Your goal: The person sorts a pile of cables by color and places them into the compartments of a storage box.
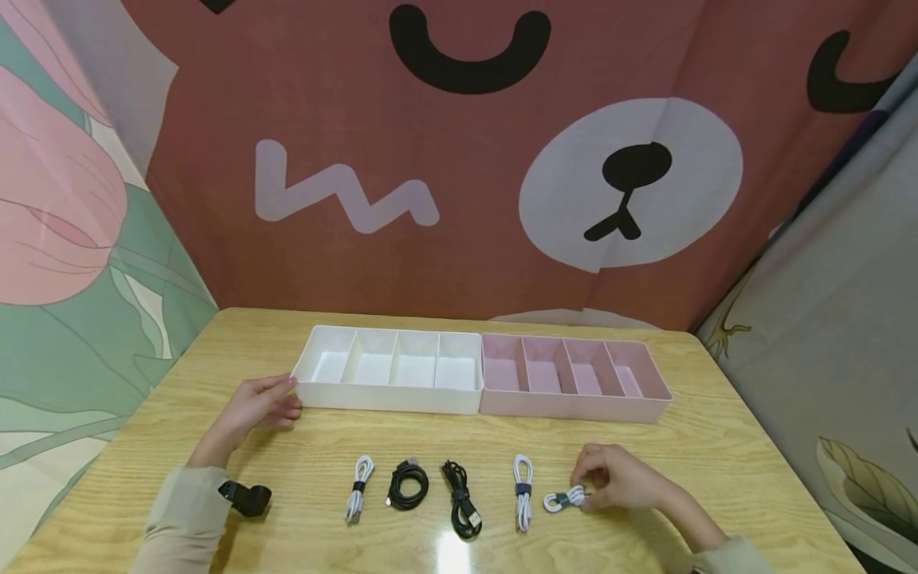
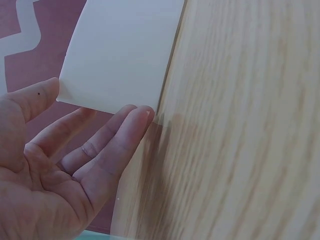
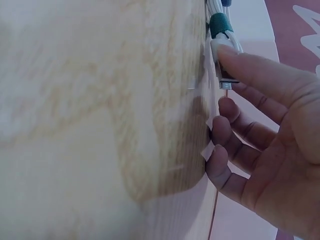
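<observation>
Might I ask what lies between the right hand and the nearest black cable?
In the head view, a blue-tied white cable and the pinched green-tied cable.

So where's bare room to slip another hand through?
One bare strip of wooden tabletop is bordered by the white divided tray, pink divided tray and coiled black cable. Another gap separates the folded black USB cable from the navy-strapped white cable. It's crowded where the right hand pinches the green-strapped white cable beside the navy-strapped one.
</observation>
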A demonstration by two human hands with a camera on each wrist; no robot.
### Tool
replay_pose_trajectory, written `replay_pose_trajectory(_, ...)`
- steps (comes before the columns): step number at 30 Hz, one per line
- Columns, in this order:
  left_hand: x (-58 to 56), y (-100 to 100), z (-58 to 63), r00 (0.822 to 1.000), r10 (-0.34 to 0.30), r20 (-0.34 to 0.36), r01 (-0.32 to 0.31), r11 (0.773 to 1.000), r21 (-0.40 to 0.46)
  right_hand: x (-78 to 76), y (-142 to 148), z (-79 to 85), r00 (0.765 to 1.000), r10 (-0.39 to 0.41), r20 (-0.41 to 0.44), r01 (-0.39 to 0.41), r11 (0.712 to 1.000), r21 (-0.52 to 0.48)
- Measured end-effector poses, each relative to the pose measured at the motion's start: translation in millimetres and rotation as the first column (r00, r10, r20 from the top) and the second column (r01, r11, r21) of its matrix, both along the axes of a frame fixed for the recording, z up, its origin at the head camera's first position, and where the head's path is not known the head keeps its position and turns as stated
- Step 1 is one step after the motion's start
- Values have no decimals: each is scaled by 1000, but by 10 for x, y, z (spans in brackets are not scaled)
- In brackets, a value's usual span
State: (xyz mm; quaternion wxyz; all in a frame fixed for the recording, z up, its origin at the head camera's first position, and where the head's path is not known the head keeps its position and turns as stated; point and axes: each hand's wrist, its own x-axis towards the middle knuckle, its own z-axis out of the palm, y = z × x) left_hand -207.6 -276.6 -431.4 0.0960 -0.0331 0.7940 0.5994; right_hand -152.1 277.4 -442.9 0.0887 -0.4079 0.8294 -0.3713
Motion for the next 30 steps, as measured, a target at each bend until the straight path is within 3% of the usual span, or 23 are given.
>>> replay_pose_trajectory(9, 1, -2, -11, 1000, 4, 3, -4, 1000, 5, 37, 13, 41, 990, -9, 143, 12, 1000, -22)
replay_pose_trajectory(13, -1, 1, -11, 1000, 8, 5, -8, 1000, 0, 44, 35, 39, 986, -13, 168, 21, 999, -49)
replay_pose_trajectory(30, -4, 1, -11, 1000, 9, 8, -9, 1000, 3, 16, 102, 179, 988, -65, 138, 85, 987, -139)
